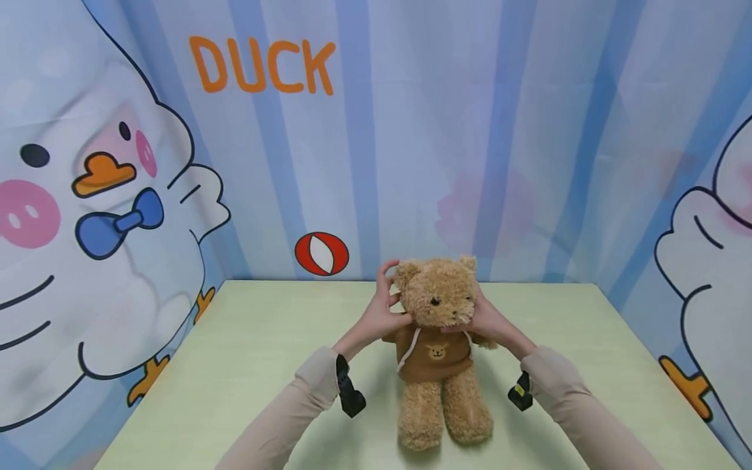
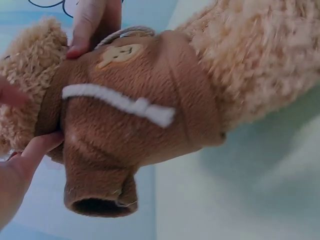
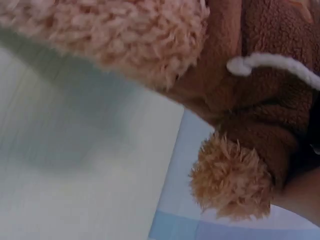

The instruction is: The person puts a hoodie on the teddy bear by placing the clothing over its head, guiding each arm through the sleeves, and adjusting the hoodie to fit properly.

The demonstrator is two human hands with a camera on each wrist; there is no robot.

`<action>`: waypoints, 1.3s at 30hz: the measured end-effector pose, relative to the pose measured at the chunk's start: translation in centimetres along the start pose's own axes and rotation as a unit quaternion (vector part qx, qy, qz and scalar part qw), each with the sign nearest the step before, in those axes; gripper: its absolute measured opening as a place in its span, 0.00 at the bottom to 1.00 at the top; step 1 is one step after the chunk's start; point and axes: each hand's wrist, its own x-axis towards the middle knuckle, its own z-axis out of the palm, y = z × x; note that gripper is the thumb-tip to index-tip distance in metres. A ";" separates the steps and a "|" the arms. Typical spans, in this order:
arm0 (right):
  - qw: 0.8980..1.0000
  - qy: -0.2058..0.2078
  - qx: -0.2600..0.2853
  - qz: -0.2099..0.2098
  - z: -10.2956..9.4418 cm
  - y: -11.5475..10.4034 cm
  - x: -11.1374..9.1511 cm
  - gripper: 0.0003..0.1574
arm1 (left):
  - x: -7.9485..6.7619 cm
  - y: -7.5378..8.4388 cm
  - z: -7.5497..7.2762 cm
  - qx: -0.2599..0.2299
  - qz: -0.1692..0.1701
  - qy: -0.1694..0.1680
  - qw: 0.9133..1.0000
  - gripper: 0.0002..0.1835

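Observation:
A tan, curly-furred teddy bear (image 1: 437,294) in a brown hoodie (image 1: 435,371) is upright on the table, facing the camera. My left hand (image 1: 378,316) grips the side of its head, fingers by the ear and thumb near the neck. On the other side my right hand (image 1: 489,320) holds the head, its thumb under the chin and its fingers hidden behind. White drawstrings (image 2: 112,100) hang down the hoodie's front. One sleeve (image 2: 97,185) shows a dark hollow end without a paw in the left wrist view. A furry paw (image 3: 230,180) sticks out of the other sleeve.
The pale green table (image 1: 282,339) extends around the bear. Behind it hangs a blue striped backdrop (image 1: 411,130) printed with ducks, a red ball and the word DUCK. Black wrist cameras (image 1: 350,391) are strapped on both wrists.

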 end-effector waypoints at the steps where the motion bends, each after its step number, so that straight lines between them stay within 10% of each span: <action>1: 1.000 -0.005 0.028 0.003 0.1 0.1 -0.1 0.67 | -0.1 -0.3 0.0 -0.019 -0.003 0.005 1.000 0.48; 5: 0.993 -0.014 0.111 0.044 0.5 0.3 -0.3 0.74 | -1.3 -1.8 0.2 0.033 -0.010 0.126 0.991 0.36; 10: 0.990 0.017 0.115 0.074 0.6 0.7 -0.6 0.75 | -3.4 -3.2 0.5 0.150 -0.073 0.260 0.951 0.18; 17: 0.993 0.054 0.084 0.062 0.7 0.9 -0.7 0.75 | -4.7 -4.2 1.5 0.055 -0.193 0.171 0.965 0.29; 26: 0.991 0.078 0.061 0.095 1.0 1.2 -0.8 0.74 | -4.8 -5.3 2.1 0.109 -0.140 0.076 0.981 0.38; 39: 0.988 0.106 0.013 0.112 1.4 1.2 -1.6 0.62 | -4.6 -7.0 2.0 0.312 0.007 0.043 0.949 0.15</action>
